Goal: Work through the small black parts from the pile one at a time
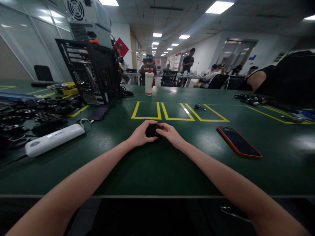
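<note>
"What have those two hands got between them?"

"A small black object (151, 131). The left hand (140, 134) is curled about its left side, thumb along the nearer side; the right hand (171, 134) has its thumb and fingertips clamped on the right."

"Where on the desk (157, 173)?"

"Between the near edge and the middle one of those yellow tape outlines (178, 119). I can't tell if it touches the surface."

"And around them?"

"An orange-edged phone (240, 141) lies to the right. Off left, a white power strip (55, 140) sits beside a heap of dark parts (34, 113)."

"Further back?"

"A small dark item (200, 107) inside the rightmost outline, a pale cup (149, 84) standing towards the far edge, and an open black computer case (98, 73) left of it."
</note>
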Demonstrator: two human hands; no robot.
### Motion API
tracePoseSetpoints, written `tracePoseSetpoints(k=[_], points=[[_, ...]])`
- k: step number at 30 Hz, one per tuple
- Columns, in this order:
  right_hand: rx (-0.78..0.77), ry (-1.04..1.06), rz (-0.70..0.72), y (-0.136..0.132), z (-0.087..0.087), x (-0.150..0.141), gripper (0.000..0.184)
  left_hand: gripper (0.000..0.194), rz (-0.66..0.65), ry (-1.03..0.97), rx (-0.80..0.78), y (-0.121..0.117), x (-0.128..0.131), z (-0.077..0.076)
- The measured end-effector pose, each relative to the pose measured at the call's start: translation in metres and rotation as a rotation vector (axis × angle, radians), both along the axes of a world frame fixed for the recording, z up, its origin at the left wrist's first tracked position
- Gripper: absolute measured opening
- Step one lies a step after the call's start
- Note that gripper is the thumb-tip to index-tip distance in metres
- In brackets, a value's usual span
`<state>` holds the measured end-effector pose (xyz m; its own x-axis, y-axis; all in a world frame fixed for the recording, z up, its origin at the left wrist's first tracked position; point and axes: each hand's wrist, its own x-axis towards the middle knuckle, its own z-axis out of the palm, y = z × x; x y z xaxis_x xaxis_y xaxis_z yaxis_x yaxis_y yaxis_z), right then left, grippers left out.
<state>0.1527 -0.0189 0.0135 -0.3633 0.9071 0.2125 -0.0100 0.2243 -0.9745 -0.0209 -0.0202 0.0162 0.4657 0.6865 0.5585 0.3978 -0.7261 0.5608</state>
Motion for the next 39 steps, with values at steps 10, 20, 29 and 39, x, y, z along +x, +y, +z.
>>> tracePoseSetpoints(k=[10,20,29,39], points=[[0.023,0.005,-0.041,-0.0003,-0.0031,0.0003,0.025,0.057,0.002,-0.013,-0.012,0.0002,0.0008,0.0003],[0.055,0.0,0.007,-0.0055,0.0012,0.0006,0.033,0.055,0.009,-0.033,-0.015,0.0018,0.0003,-0.0029],[0.017,-0.016,-0.064,0.0017,-0.0034,0.0005,0.026,0.059,0.0,-0.013,-0.019,0.0004,-0.0001,-0.0009],[0.088,0.004,0.019,-0.0026,0.0002,0.0027,0.029,0.056,-0.012,-0.016,0.008,-0.0003,-0.0001,-0.0003]])
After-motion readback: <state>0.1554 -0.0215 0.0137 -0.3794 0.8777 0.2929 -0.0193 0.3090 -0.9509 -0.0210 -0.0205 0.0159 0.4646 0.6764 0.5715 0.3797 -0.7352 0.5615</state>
